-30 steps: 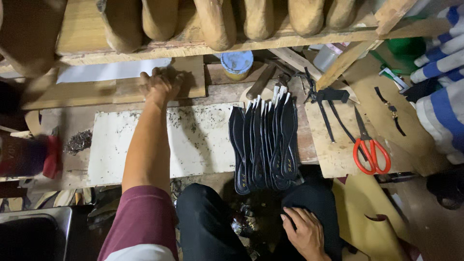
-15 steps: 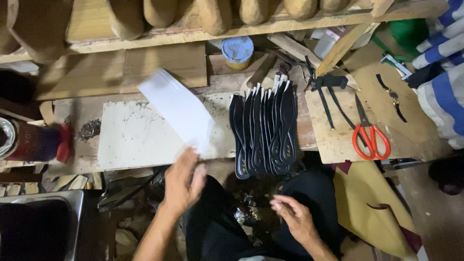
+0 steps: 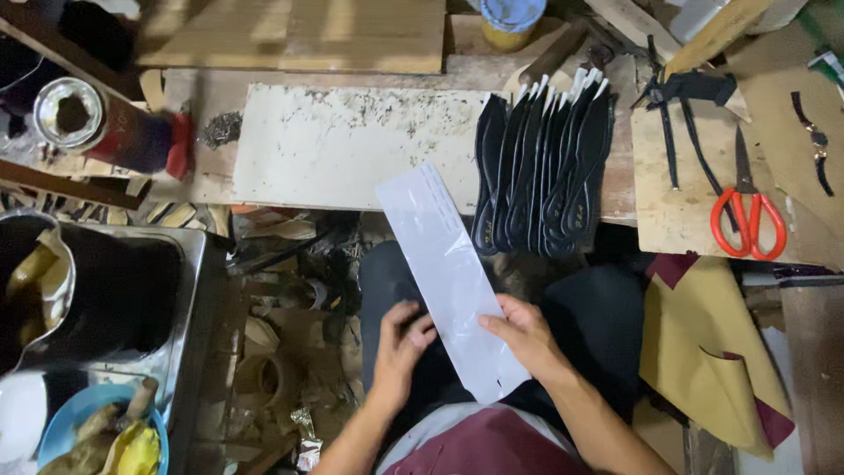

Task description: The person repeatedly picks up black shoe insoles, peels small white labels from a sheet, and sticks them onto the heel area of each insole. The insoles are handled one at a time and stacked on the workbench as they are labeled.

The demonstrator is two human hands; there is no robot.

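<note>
Both hands over lap, below near edge of worktop (image 3: 352,149). Left hand (image 3: 400,343) grips left side of long white sheet (image 3: 448,273), fingers curled on it. Right hand (image 3: 527,334) grips right side, thumb on top. Sheet tilted, upper end reaches worktop near edge. Row of black insoles (image 3: 541,176) stands just beside sheet's upper end. Orange scissors (image 3: 747,211) lie toward right edge.

We see warm, fairly dim indoor light falling from above onto the desk (image 3: 334,145), whose pale top is the brightest area. The floor and the spaces under the desk sink into deep shadow. A glint sits on the rim of the metal can (image 3: 70,113). The top edge looks soft and slightly smeared; the white sheet (image 3: 448,273) is reasonably sharp.
</note>
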